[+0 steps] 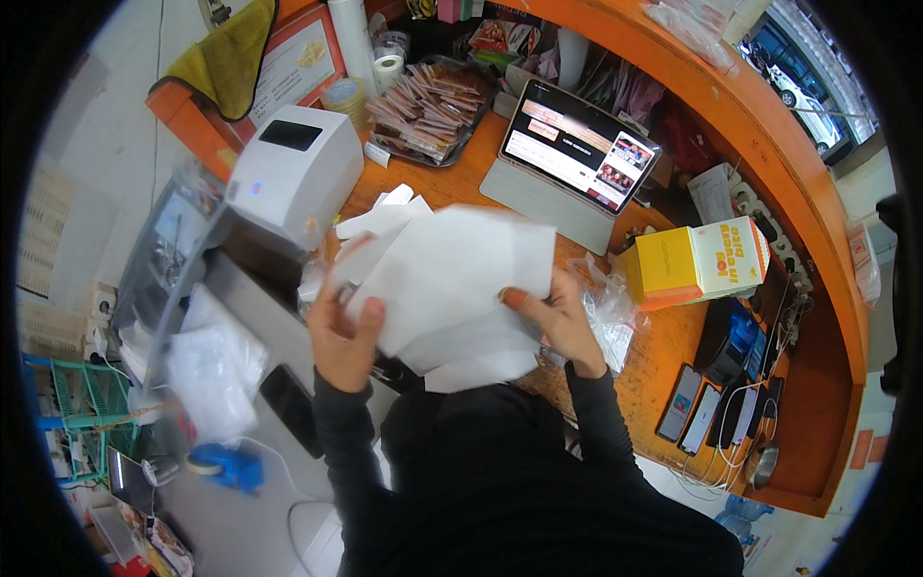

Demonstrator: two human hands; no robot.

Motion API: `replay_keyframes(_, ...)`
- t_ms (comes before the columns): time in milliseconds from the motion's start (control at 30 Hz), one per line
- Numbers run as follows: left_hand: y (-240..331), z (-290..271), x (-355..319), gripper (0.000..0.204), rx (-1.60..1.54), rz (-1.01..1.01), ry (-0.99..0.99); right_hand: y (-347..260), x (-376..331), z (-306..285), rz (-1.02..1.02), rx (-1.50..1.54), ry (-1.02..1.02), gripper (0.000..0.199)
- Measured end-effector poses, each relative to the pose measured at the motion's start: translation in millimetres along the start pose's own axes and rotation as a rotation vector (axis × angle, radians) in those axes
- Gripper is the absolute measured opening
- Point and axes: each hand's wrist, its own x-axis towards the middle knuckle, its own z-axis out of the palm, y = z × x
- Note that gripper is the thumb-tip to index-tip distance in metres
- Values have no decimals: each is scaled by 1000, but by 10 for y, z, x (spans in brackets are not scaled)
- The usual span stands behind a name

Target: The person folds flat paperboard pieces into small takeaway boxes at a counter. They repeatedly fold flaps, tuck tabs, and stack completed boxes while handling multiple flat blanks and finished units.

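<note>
I hold a white cardboard box blank point(461, 288) in front of my body, partly folded, with flaps at its right and near edges. My left hand point(344, 338) grips its left side, thumb on top and fingers partly hidden and blurred. At the right edge my right hand point(567, 322) pinches it, thumb lying over the white face. More white card pieces point(389, 213) lie on the orange counter just beyond the left hand. To the right stands a formed yellow, white and orange box point(673, 267), with a clear plastic bag point(608, 303) beside it.
A white label printer point(298, 173) stands at the left. Behind are a tray of small packets point(428, 111) and a propped tablet point(582, 144). Phones with cables point(679, 402) lie at the right. A blue tape dispenser point(231, 468) and a dark phone point(290, 409) rest at lower left.
</note>
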Motion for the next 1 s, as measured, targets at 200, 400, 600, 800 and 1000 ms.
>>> replay_keyframes(200,-60,504,-226,49,-80,352,338,-54,-148,682,-372,-255,106,33)
replay_keyframes(400,42,624,-232,48,112,584,491,35,-201,760,-454,-211,212,52)
replay_keyframes(600,279,482,-225,23,359,840,404,-243,-172,675,-728,-78,374,44)
replay_keyframes(800,304,462,-335,36,381,823,65,-426,-257,589,-287,546,-60,24)
replay_keyframes(1000,238,540,-401,25,-79,722,87,-516,-271,565,-365,539,-15,19)
